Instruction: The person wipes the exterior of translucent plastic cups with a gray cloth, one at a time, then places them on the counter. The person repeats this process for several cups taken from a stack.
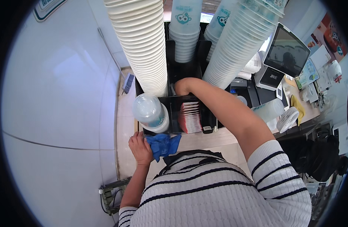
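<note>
My left hand is at the near left corner of a black cup organizer, its thumb against a bunched blue cloth that it appears to grip. Reaching across the organizer, my right hand is bent down into a middle compartment. Its fingers are hidden there, so what they touch does not show. Left of it rises a tall stack of white cups; a leaning stack of translucent plastic cups stands to the right. Nearer me are an upturned clear cup over white ones and red-and-white packets.
More printed plastic cups stand at the back. On the right are a touchscreen terminal, a cup lying on its side, a small white fan and a yellow cloth. A white wall bounds the left, with a broom beside it.
</note>
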Demonstrator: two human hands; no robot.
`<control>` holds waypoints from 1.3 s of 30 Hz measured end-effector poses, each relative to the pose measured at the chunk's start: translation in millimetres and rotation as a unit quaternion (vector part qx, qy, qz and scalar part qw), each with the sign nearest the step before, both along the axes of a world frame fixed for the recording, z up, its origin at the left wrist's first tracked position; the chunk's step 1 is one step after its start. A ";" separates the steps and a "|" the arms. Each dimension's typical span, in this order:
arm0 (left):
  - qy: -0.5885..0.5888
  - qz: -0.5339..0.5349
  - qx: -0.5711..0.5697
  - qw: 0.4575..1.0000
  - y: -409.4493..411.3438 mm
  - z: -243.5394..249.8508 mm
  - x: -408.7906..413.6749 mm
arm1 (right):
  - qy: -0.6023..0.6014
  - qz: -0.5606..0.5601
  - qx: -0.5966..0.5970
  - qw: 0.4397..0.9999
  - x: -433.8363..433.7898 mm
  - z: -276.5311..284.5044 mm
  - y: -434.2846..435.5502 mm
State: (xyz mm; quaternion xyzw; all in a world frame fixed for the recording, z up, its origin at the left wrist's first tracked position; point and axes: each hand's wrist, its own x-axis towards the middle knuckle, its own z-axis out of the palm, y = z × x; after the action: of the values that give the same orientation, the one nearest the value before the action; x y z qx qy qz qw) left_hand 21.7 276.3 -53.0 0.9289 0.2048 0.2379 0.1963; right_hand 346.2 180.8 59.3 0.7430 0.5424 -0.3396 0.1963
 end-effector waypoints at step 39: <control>-0.004 0.018 -0.003 1.000 4.9 4.7 -1.9 | -0.074 0.092 -0.080 0.990 -24.0 127.2 -15.1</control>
State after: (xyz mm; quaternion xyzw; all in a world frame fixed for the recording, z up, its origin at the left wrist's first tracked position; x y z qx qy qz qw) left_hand 19.8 281.2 -48.3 0.9236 0.2210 0.2446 0.1956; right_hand 322.1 165.7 186.4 0.6951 0.5630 -0.3064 0.3256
